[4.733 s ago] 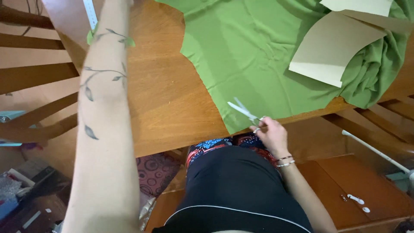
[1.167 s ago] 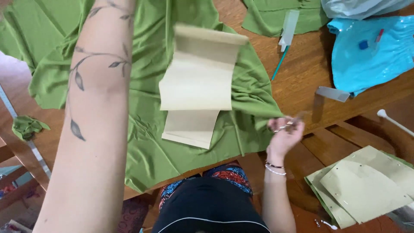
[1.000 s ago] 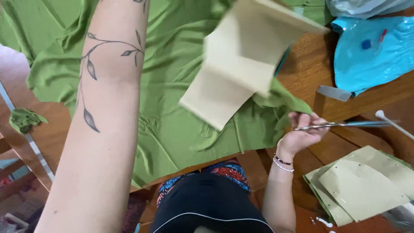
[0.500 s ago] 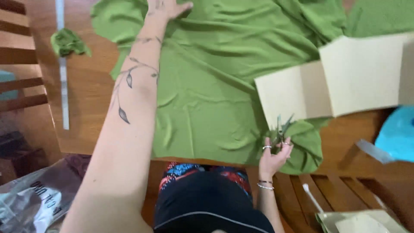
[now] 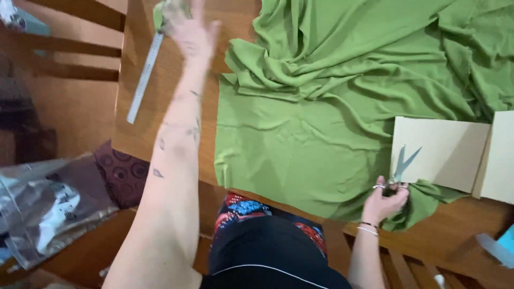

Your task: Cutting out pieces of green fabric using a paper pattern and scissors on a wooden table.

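Observation:
A large green cloth lies rumpled over the wooden table. My left hand is stretched out over the table's far left part, fingers spread, blurred, beside a small green scrap and a metal ruler. My right hand is at the near table edge on the cloth, gripping scissors whose blades stand apart and point up over a tan folded paper pattern lying on the cloth.
Wooden chair rails stand to the left of the table. A clear plastic bag and a dark patterned cushion lie below on the left. A blue item peeks in at the right edge.
The view has shifted. My left hand has left the cloth and reached left toward the ruler and scrap. My right hand stays with the scissors at the cloth's near edge.

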